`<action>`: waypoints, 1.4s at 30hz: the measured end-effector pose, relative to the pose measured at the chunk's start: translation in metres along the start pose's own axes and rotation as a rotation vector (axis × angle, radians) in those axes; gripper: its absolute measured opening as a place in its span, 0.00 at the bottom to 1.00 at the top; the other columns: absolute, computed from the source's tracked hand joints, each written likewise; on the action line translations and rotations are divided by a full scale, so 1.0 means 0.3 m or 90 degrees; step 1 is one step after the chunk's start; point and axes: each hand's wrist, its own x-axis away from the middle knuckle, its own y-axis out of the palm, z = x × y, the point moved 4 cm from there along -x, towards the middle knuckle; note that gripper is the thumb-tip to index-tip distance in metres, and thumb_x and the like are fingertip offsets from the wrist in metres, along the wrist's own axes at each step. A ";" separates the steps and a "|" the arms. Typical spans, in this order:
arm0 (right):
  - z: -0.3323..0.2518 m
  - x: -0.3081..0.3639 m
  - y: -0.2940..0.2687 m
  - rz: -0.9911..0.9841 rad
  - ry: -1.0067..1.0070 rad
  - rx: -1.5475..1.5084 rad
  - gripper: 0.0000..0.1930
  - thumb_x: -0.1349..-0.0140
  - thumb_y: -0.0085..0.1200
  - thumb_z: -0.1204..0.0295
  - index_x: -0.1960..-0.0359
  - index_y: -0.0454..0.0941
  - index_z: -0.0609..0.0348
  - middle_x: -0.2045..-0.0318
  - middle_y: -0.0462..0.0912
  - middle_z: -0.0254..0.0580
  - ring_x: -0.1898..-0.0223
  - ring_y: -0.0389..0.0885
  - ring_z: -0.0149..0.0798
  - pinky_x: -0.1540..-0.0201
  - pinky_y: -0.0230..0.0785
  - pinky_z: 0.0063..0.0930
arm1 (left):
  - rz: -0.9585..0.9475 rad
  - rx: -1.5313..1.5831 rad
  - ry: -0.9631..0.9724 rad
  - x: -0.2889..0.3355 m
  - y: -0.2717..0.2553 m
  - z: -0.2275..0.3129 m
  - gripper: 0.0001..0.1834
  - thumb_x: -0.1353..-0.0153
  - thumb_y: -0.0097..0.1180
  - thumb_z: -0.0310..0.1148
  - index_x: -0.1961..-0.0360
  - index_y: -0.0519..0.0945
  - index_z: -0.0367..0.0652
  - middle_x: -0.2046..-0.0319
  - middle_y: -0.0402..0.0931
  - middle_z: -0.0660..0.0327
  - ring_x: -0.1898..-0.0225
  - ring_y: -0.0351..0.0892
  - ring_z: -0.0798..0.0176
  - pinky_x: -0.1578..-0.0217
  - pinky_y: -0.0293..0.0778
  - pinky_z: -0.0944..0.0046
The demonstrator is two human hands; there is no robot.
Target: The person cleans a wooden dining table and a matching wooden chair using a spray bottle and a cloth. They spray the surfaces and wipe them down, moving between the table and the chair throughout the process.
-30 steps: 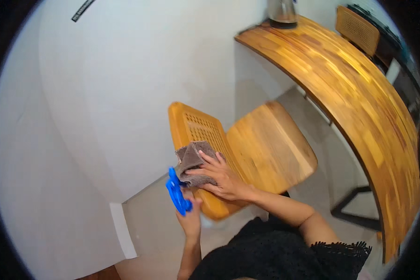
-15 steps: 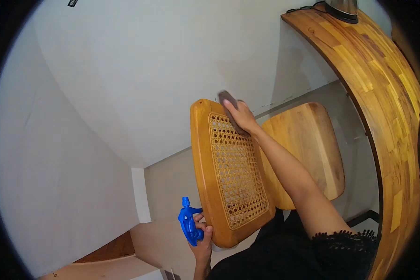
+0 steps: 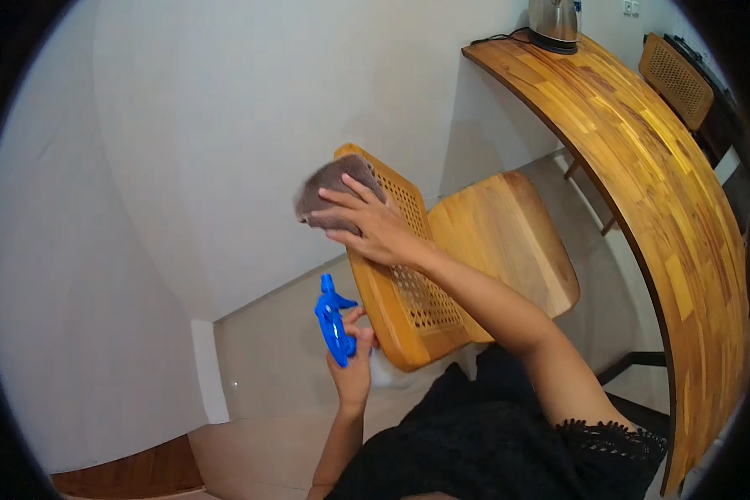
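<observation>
A wooden chair with a woven cane backrest [image 3: 437, 312] stands in front of me, its pale wooden seat [image 3: 508, 246] beyond the back. My right hand [image 3: 375, 223] presses a folded grey-brown cloth [image 3: 329, 190] against the upper left part of the backrest frame, fingers spread over the cloth. Beside the lower left edge of the backrest, my left hand [image 3: 356, 360] is closed round the neck of a spray bottle with a blue trigger head [image 3: 333, 327]. The bottle's whitish body is partly hidden behind the hand and the chair.
A long wooden table [image 3: 642, 183] runs along the right, with an electric kettle [image 3: 552, 25] and its black cord at the far end. Another cane-backed chair [image 3: 677, 82] stands past it. White walls [image 3: 267, 125] rise on the left and ahead.
My right hand has moved the cloth leftward, from the backrest's top right corner to its left side. The cloth now lies flat under my fingers. My left hand still holds the spray bottle.
</observation>
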 end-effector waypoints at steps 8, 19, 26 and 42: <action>-0.302 0.534 -0.122 -0.061 -0.012 -0.122 0.30 0.54 0.61 0.62 0.44 0.69 0.32 0.34 0.56 0.27 0.33 0.51 0.43 0.47 0.52 0.50 | 0.023 -0.001 0.113 -0.106 -0.064 0.015 0.07 0.38 0.53 0.31 0.66 0.74 0.38 0.69 0.75 0.60 0.75 0.70 0.71 0.71 0.67 0.71; -0.061 0.302 -0.010 0.068 0.055 -0.175 0.26 0.48 0.58 0.62 0.45 0.69 0.34 0.36 0.59 0.28 0.37 0.56 0.43 0.43 0.51 0.46 | 0.023 -0.070 0.104 -0.222 0.025 0.020 0.18 0.39 0.53 0.33 0.49 0.73 0.38 0.60 0.67 0.65 0.62 0.65 0.72 0.60 0.64 0.72; 0.359 -0.066 0.082 0.160 0.166 -0.046 0.25 0.41 0.51 0.57 0.40 0.64 0.35 0.35 0.56 0.29 0.34 0.51 0.46 0.40 0.50 0.50 | 0.032 -0.220 0.048 -0.205 0.071 0.060 0.19 0.44 0.59 0.32 0.53 0.75 0.33 0.64 0.67 0.65 0.63 0.65 0.70 0.57 0.62 0.70; 0.213 0.831 0.144 -0.025 0.430 -0.309 0.28 0.36 0.41 0.53 0.36 0.57 0.49 0.37 0.60 0.46 0.37 0.57 0.49 0.36 0.49 0.40 | -0.059 -0.157 0.037 -0.206 0.033 -0.016 0.31 0.45 0.57 0.28 0.41 0.62 0.34 0.48 0.68 0.52 0.44 0.65 0.59 0.41 0.56 0.58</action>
